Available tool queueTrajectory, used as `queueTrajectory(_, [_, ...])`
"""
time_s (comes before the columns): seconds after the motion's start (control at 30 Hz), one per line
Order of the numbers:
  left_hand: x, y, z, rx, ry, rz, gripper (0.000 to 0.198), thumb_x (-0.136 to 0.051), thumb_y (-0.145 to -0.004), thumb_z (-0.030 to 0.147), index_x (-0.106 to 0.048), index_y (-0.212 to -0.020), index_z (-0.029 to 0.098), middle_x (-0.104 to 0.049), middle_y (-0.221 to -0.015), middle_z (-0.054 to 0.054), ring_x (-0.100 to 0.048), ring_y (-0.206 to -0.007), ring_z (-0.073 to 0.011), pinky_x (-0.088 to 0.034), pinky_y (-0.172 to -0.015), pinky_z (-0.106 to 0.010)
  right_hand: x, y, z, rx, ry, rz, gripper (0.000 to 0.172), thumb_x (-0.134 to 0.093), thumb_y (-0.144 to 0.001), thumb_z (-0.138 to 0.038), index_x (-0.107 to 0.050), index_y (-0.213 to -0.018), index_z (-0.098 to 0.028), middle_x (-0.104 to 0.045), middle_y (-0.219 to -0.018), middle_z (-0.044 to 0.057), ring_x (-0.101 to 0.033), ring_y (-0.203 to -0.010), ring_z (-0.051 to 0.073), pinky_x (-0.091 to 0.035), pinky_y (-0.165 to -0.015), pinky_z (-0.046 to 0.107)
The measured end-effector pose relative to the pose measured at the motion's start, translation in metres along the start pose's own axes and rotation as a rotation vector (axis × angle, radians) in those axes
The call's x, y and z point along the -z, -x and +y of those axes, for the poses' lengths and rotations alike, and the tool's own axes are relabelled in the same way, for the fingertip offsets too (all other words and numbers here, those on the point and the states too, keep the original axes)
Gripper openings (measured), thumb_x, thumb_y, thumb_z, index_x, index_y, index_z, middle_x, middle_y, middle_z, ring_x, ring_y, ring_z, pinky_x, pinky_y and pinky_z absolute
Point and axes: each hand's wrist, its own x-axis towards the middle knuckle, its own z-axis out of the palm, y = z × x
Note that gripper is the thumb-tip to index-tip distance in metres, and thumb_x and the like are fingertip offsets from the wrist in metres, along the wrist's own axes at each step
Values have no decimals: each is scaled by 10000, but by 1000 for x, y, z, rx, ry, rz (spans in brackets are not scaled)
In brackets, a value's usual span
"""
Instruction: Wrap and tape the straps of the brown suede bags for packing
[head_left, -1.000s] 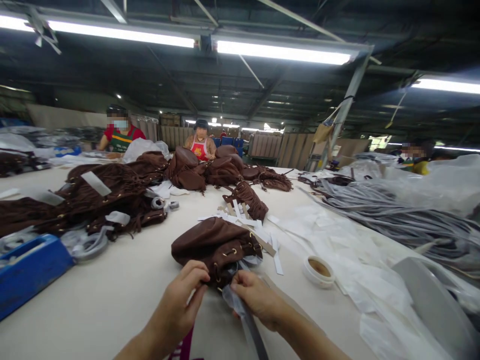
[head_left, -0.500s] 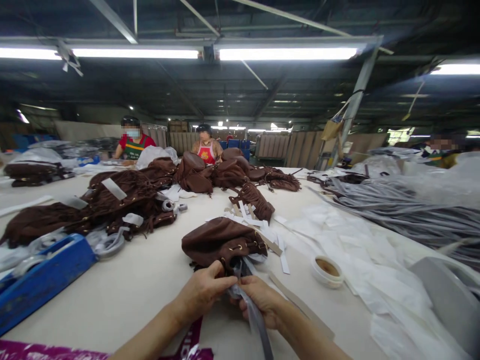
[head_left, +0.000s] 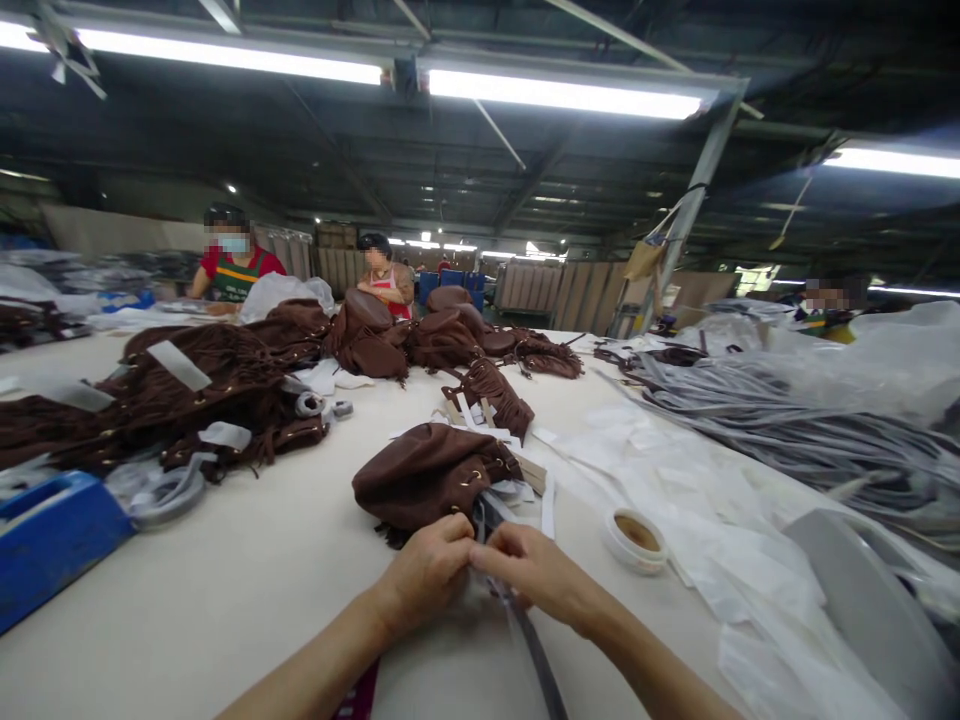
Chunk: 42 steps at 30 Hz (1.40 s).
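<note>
A brown bag (head_left: 420, 475) with gold eyelets lies on the pale table in front of me, its opening facing my hands. My left hand (head_left: 435, 562) is closed at the bag's opening, and what its fingers hold is hidden. Close against it, my right hand (head_left: 525, 565) pinches at a grey strap (head_left: 536, 655) wrapped in thin clear plastic. This strap comes out of the bag and runs down toward the table's near edge. The fingertips of both hands nearly meet.
More brown bags (head_left: 217, 370) are heaped at the left and back. A blue tape dispenser (head_left: 64, 545) stands at left, a tape roll (head_left: 636, 540) at right. Grey straps (head_left: 787, 410), white sheets (head_left: 675, 480) and a grey object (head_left: 870, 600) lie farther right. People stand beyond.
The view has shifted, so the table things sit farther left. My right hand has moved up along the strap toward the bag's opening, its fingers now over the strap near my left hand.
</note>
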Motion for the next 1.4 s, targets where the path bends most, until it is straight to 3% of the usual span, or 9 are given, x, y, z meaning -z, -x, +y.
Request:
queueTrajectory(0.07, [3,0,2,6,10,-2,222,-418,-930,142,-616,-830,160,-556,-812,-43,-538,-761,-164,-455,-697,-253,0,4,-3,116,214,20,108,-663,-676,-196,-560,-645,-183,-550,-560,-36,-495,-562,124,-297,-512,239])
queueTrajectory(0.13, [7,1,6,21,14,3,190,-421,-922,127,-595,-853,163,-562,-837,-45,-542,-781,-165,-457,-701,-250,-2,5,-3,178,322,26,103,-565,-695,-132,-538,-618,-194,-562,-532,-29,-510,-545,133,-298,-531,250])
queueTrajectory(0.33, [27,15,14,112,-6,34,186,-383,-895,84,-523,-815,177,-533,-867,-40,-529,-757,-146,-449,-660,-225,-8,0,9,190,232,16,122,-485,-730,-149,-471,-629,-217,-551,-475,-41,-549,-493,139,-340,-536,242])
queueTrajectory(0.47, [30,22,9,14,-228,-17,220,-355,-921,109,-559,-879,179,-561,-951,-62,-552,-787,-157,-462,-667,-228,-6,-3,13,171,121,-56,82,-491,-706,-192,-447,-642,-218,-526,-475,-56,-549,-463,126,-343,-479,223])
queueTrajectory(0.53, [27,22,8,-4,-226,-25,244,-347,-929,121,-572,-855,181,-564,-917,-53,-551,-736,-143,-453,-636,-212,-3,-5,14,132,46,-144,58,-485,-695,-243,-444,-663,-217,-544,-490,-46,-543,-442,126,-345,-439,218])
queueTrajectory(0.7, [9,18,22,296,34,-15,173,-508,-809,77,-638,-752,177,-600,-761,-21,-577,-685,-140,-416,-611,-207,1,-8,20,51,-84,-229,166,-495,-664,-358,-452,-723,-209,-592,-529,-21,-552,-445,130,-403,-442,234])
queueTrajectory(0.93, [-9,16,41,676,179,92,164,-678,-760,150,-651,-599,153,-623,-626,-10,-565,-599,-146,-356,-573,-239,-1,-7,23,96,-79,-174,72,-504,-662,-259,-453,-686,-214,-575,-483,-44,-529,-435,117,-377,-435,217])
queueTrajectory(1.17, [-17,16,46,654,321,196,126,-639,-783,161,-709,-679,176,-673,-687,-25,-609,-652,-163,-393,-624,-242,-1,-5,23,107,-38,-130,33,-497,-667,-184,-514,-694,-194,-600,-514,-36,-566,-462,129,-435,-463,232])
queueTrajectory(1.4, [-16,14,46,694,365,211,173,-587,-787,190,-689,-650,165,-659,-672,-35,-601,-643,-163,-390,-623,-242,0,-3,21,131,-28,-142,32,-490,-678,-169,-511,-686,-193,-597,-496,-43,-568,-458,122,-421,-453,209])
